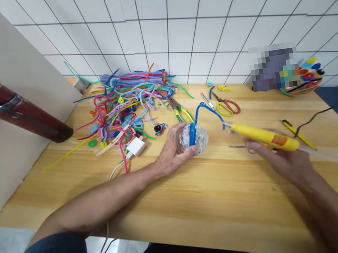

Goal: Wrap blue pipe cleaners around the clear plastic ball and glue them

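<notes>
My left hand [175, 148] is closed around a clear round ball [201, 138] with coloured bits in it. A blue band runs around the ball, and a bent blue pipe cleaner [206, 105] rises from it and arches to the right. In my right hand [290, 164] is a yellow hot glue gun [258, 135], a clear glue stick poking out of its back. Its nozzle points left, close to the free end of the pipe cleaner; whether they touch I cannot tell. A thin metal tool [238, 146] shows under the gun, partly hidden by my fingers.
Behind my left hand are pliers [182, 110] and a heap of pipe cleaners [137, 82]. Scissors [228, 105] lie at the back, a yellow craft knife [300, 135] at right. A white plug [136, 146] trails a cable. A red flask [19, 114] stands left.
</notes>
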{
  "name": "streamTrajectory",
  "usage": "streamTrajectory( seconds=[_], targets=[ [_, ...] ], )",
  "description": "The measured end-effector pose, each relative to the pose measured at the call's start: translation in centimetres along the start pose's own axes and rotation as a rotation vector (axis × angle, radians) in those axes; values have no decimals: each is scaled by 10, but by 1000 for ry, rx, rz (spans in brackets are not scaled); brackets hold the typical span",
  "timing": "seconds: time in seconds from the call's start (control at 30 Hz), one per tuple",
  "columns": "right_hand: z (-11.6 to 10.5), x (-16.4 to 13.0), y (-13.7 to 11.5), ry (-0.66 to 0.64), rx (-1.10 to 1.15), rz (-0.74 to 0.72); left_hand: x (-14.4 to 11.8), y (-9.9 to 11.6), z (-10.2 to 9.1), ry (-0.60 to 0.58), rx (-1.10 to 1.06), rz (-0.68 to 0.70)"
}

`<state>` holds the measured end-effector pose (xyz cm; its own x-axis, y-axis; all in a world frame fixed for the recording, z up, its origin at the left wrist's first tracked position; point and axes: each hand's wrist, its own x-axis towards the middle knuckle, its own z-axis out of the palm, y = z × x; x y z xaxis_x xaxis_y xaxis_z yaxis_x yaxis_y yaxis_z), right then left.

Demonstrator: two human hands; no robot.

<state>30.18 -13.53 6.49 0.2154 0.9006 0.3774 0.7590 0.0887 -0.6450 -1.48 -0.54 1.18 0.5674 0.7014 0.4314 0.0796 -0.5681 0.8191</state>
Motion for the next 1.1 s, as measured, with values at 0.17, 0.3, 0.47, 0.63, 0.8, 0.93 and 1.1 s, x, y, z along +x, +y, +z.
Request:
streamTrajectory(
  seconds=[0.17,0.3,0.47,0.63,0.8,0.93,1.1],
  targets=[
    [-3,7,-43,-190,-195,-474,0,1,-1,-8,-20,-20],
    [2,23,-52,-202,-266,-680,0,1,-1,-17,-41,-34],
    [10,24,-50,-213,-281,-748,1,1,-1,-15,-27,-6],
    [14,19,-45,-258,-240,-744,0,0,-2,-21,-15,1],
    [22,11,-33,-213,-224,-704,0,-1,-2,-32,-15,19],
    [27,3,-23,-225,-194,-686,0,-1,-1,-29,-6,40],
    [30,0,-21,-210,-216,-663,0,0,-1,-30,-15,26]
  ],
)
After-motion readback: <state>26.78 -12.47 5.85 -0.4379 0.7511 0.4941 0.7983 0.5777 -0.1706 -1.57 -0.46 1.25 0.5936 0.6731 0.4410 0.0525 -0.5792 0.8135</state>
